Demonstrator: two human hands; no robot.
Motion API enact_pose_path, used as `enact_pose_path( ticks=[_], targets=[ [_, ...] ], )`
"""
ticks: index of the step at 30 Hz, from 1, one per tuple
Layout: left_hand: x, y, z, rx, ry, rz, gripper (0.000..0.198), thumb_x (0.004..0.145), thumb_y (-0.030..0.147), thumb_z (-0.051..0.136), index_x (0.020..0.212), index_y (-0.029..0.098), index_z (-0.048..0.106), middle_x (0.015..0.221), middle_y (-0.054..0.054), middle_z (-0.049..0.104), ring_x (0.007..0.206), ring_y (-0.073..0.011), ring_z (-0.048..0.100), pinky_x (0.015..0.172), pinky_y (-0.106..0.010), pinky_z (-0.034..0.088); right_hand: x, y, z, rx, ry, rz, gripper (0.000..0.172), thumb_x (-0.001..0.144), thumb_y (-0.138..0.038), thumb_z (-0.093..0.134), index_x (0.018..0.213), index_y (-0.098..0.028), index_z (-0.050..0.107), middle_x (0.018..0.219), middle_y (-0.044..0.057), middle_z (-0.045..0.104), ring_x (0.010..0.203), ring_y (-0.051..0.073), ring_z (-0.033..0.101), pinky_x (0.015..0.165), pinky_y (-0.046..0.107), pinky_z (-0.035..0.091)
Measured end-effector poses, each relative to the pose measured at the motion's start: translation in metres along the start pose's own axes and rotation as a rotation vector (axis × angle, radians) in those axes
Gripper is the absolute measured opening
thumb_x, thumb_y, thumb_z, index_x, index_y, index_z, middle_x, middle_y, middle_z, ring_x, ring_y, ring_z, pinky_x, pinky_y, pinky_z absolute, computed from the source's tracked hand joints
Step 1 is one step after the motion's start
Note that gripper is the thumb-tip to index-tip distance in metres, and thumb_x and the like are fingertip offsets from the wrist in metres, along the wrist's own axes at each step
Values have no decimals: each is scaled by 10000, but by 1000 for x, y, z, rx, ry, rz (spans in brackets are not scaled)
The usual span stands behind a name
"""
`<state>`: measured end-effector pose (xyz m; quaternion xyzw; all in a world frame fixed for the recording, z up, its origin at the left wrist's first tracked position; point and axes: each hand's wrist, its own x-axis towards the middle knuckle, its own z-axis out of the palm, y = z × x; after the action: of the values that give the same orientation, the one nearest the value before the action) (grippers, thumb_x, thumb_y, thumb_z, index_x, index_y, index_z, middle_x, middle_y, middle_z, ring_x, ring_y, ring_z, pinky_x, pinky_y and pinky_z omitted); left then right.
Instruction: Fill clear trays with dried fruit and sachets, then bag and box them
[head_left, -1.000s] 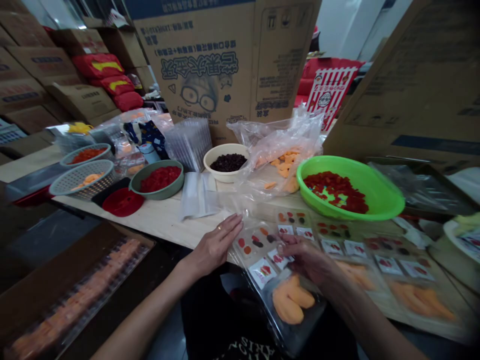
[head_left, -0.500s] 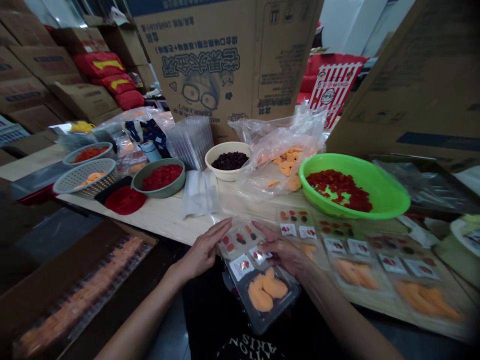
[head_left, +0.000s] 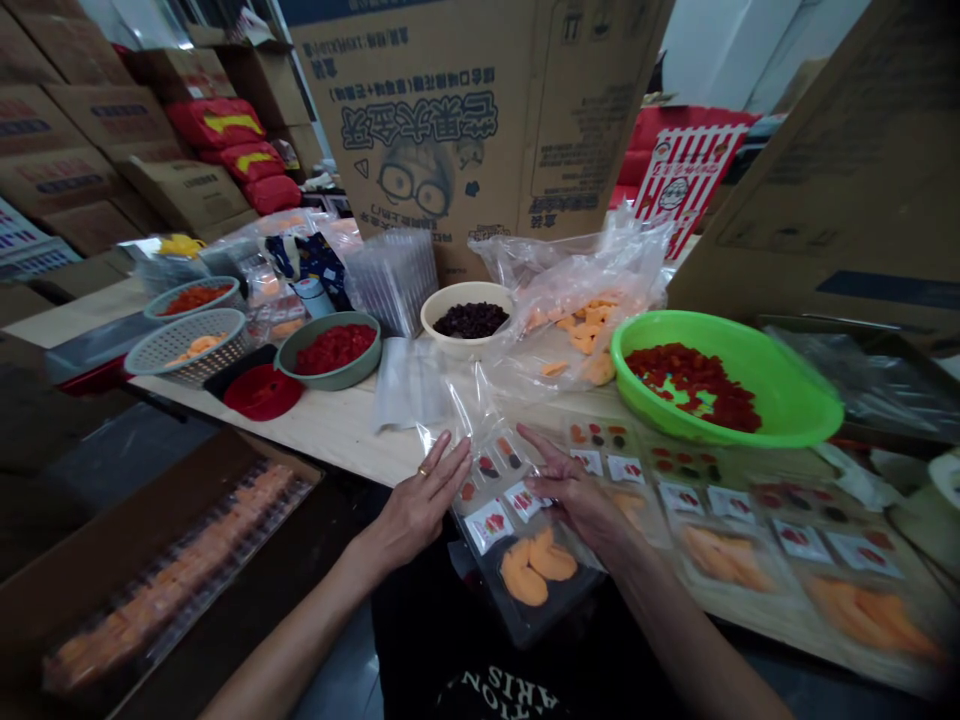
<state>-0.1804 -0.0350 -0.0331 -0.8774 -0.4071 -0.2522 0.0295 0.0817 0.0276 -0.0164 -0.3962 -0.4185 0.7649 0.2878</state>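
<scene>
From here I read the scene left to right. At near left, an open carton (head_left: 172, 560) holds rows of orange fruit in clear packaging. Beyond it, on the pale wooden tabletop (head_left: 322, 425), sit a plastic strainer basket (head_left: 187, 345) of orange pieces, a grey-green bowl (head_left: 328, 355) of diced red fruit, and a cream bowl (head_left: 469, 340) of dark berries or raisins.

At center, the clear plastic pack (head_left: 525, 565) lies between the hands, at the near edge of the tabletop and partly over it. It shows orange slices, small red, orange and dark pieces, and printed cards, and its clear bag mouth rises toward the far side. The left hand (head_left: 416, 505) has an open grip, fingers spread, a gold ring showing, and its fingertips touch the pack's left edge. The right hand (head_left: 577, 495) is also open, not clamped, with its fingers spread over the pack's upper right part.

To the right, a green plastic basin (head_left: 724, 385) holds red pieces, and similar packs (head_left: 750, 540) lie in rows on the tabletop.
</scene>
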Motion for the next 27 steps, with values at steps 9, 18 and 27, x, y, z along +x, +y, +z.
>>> enact_pose_path(
  ticks=[9, 18, 27],
  targets=[
    [3, 33, 18, -146, -30, 53, 772, 860, -19, 378, 1586, 129, 164, 1563, -178, 379, 1502, -278, 248, 1151, -487, 426, 16, 3, 9, 77, 256, -109, 802, 636, -259, 756, 1408, -247, 540, 685, -48, 611, 548, 105, 519, 491, 203, 372],
    [5, 44, 15, -313, -331, -337, 964, 707, 536, 796, 1523, 278, 353, 1668, -114, 93, 1520, -427, 7, 1169, -685, 227, 45, 46, 7, -363, 544, -133, 254, 727, -272, 563, 968, -189, 571, 726, -4, 604, 639, 183, 574, 559, 263, 406],
    [-5, 23, 46, -385, -311, -291, 681, 761, 335, 779, 1370, 230, 494, 1585, -147, 321, 1524, -344, 147, 1203, -562, 284, 43, 21, 32, -1756, 208, -368, 627, 751, -120, 626, 1365, -129, 501, 1485, 214, 415, 1332, 369, 380, 1052, 486, 306]
  ],
)
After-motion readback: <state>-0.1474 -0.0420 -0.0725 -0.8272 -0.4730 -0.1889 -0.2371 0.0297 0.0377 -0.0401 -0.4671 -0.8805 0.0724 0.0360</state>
